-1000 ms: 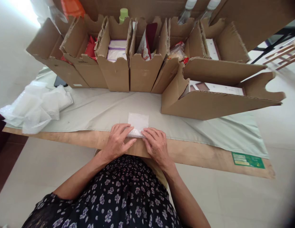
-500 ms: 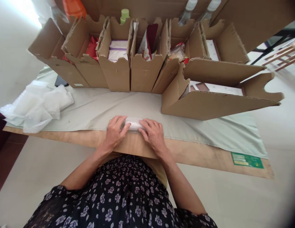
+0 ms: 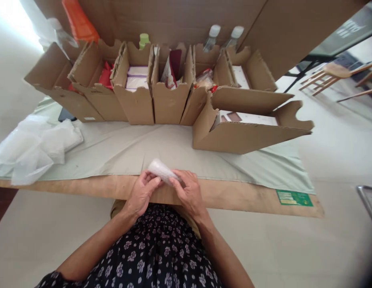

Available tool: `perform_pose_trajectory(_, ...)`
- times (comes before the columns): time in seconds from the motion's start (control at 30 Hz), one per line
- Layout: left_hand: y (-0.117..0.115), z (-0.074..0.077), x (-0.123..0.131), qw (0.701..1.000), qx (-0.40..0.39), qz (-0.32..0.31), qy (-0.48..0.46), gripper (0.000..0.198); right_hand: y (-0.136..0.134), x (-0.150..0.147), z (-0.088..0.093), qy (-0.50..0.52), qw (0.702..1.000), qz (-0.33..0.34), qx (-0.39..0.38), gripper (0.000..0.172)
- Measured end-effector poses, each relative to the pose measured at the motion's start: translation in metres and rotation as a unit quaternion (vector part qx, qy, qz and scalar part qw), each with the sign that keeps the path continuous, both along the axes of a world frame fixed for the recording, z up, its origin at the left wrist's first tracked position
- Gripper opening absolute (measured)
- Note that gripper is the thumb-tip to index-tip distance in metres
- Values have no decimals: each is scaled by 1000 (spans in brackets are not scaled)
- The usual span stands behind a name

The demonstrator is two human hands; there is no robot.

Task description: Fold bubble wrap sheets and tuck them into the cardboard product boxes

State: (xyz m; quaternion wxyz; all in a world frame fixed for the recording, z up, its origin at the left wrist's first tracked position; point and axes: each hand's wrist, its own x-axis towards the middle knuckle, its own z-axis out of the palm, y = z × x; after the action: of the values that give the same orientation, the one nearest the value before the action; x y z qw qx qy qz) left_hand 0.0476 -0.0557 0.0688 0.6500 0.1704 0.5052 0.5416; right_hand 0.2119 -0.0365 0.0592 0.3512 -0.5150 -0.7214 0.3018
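Observation:
A small roll of white bubble wrap point(image 3: 161, 169) is lifted just above the table's near edge. My left hand point(image 3: 142, 193) pinches its left end and my right hand point(image 3: 187, 191) grips its right end; both are closed on it. The roll tilts, with its left end higher. Under the hands lies a pale green cloth point(image 3: 120, 148) spread over the brown table point(image 3: 240, 196).
A row of open cardboard boxes point(image 3: 138, 100) with packets stands along the back, and a longer tipped box point(image 3: 240, 132) sits at the right. A heap of clear plastic bags point(image 3: 33, 144) lies at the left. A green label point(image 3: 294, 197) is on the table's right corner.
The flat white sheet was rolled up away from me on the cloth, and now both hands have lifted the roll off the table. The camera view has shifted back and slightly right.

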Motion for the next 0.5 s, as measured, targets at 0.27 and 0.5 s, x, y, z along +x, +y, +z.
perform_pose_trajectory(0.27,1,18,7,961,71,-204,174,44,-4,49,28,58,993,57,-87,53)
perform_pose_trajectory(0.5,17,38,35,864,99,-437,228,35,16,93,72,6,964,204,-170,21)
